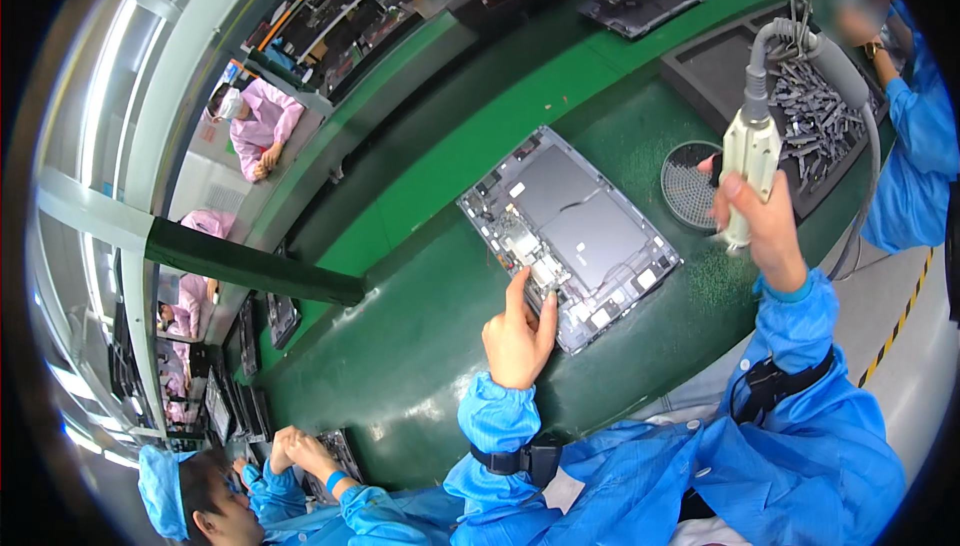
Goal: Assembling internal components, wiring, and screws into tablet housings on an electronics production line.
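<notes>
An opened tablet (600,236) lies tilted on the green bench, its circuit board, cables and dark flat battery exposed. My left hand (515,342) rests at its near left side. Index finger and thumb are stretched out and apart, with their tips at the circuit board (522,238); the other fingers are curled. My right hand (768,226) is wrapped round a cream electric screwdriver (750,158), held upright to the right of the tablet. Its tip is blurred. Just behind it sits a round dish with a perforated grid (688,186), partly covered by my right fingers.
A dark tray (715,66) of small grey parts (825,116) stands at the back right. The screwdriver's grey cable (830,56) hangs from above. Another opened device (645,4) lies farther back. Co-workers sit at both sides; a green-black post (250,261) crosses at left.
</notes>
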A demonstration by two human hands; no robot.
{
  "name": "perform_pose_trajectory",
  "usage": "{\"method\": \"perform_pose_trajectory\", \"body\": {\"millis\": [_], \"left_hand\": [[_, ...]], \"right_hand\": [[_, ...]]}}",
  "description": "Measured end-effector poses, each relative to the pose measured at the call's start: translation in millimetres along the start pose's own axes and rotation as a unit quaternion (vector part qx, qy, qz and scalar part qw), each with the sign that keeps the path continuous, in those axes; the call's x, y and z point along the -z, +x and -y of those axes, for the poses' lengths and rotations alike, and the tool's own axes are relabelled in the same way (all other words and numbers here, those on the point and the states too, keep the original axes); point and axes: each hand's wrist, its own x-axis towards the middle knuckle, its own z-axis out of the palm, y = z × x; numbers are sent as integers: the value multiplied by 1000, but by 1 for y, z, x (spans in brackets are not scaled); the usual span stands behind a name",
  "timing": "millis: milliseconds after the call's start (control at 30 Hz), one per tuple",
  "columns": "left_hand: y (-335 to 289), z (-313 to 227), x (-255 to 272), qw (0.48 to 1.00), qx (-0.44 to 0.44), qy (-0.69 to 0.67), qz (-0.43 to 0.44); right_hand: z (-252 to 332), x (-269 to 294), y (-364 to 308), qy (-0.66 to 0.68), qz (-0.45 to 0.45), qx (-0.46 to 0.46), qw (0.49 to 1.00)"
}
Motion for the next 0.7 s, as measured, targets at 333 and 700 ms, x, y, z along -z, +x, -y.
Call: {"method": "perform_pose_trajectory", "body": {"millis": [333,700], "left_hand": [[-6,3,-2,993,68,-100,-5],[-1,10,3,991,67,-118,-5]], "right_hand": [[-24,26,-11,-36,-58,28,997],[-22,42,-25,-93,-50,33,994]]}}
